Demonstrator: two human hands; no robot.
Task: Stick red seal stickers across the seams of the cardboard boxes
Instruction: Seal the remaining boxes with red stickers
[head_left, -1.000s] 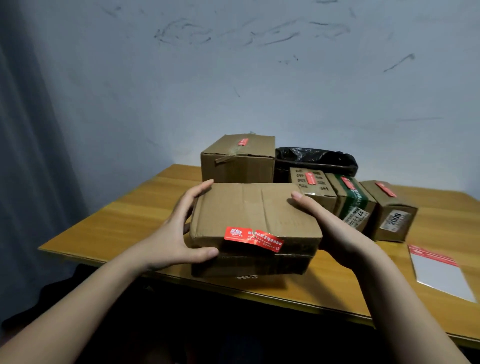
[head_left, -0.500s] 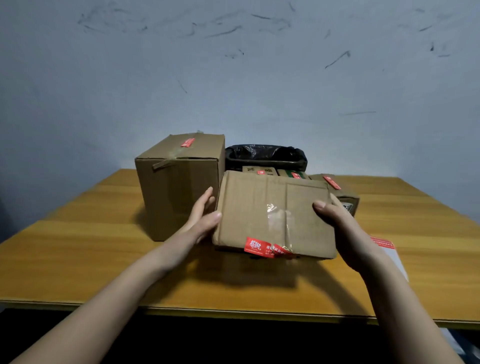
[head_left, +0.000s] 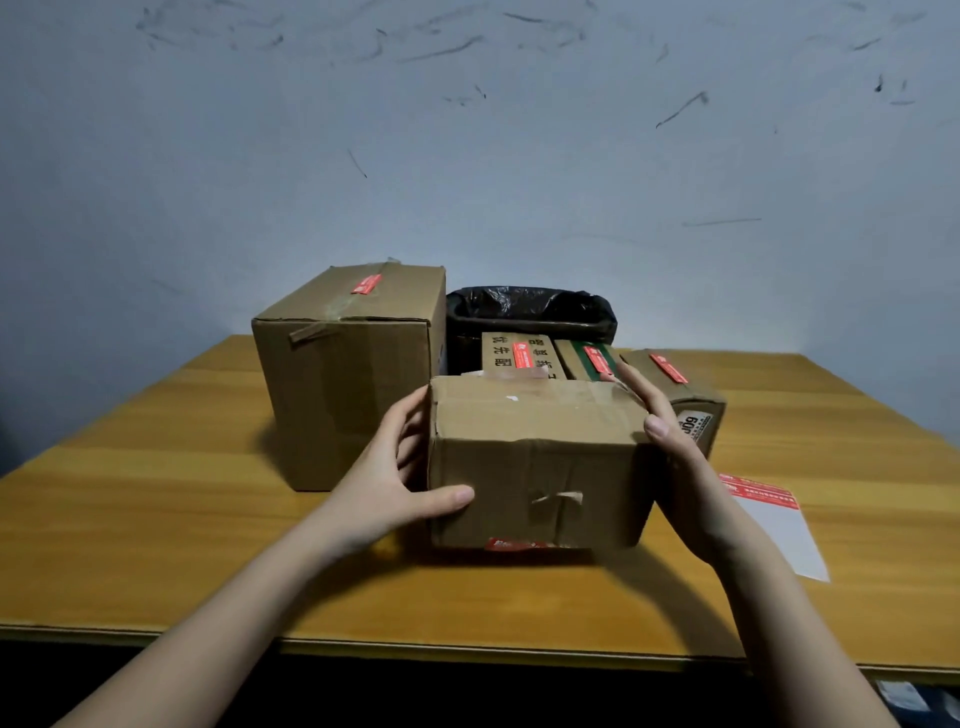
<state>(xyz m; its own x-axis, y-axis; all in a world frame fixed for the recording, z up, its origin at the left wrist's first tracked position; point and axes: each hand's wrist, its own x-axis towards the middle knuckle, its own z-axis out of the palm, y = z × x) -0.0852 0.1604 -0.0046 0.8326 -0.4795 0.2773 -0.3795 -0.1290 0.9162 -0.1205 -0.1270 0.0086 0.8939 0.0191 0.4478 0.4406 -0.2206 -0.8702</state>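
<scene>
Box in hand: a small brown cardboard box (head_left: 537, 457) sits at the near middle of the wooden table (head_left: 156, 519), in front of the other boxes, its base on or just above the tabletop; I cannot tell which.

Left hand (head_left: 384, 488): wraps the box's left edge, thumb lying across the front face, fingers curled behind the side.

Right hand (head_left: 675, 457): clasps the right edge, thumb on the top corner, fingers reaching along the far side.

Sticker on it: a red seal sticker (head_left: 511, 544) peeks out at the bottom front edge, mostly tucked underneath.

Top of box: clear tape runs over the top seam; no red sticker shows there.

How it should handle: probably light, since two relaxed hands manage it. The card is creased and dented, so it looks soft; squeezing the faces would likely buckle them.

Where to hold: by the corners and side edges, as now, where the card is stiffest.

Slip risk: the taped patches look slick, the bare card grippy.

Other boxes: a tall box (head_left: 348, 374) behind left and three small ones behind right, each with a red sticker on top.

Sticker sheet (head_left: 774, 525): lies flat on the table to the right.

Black bin (head_left: 530, 312): at the back.
</scene>
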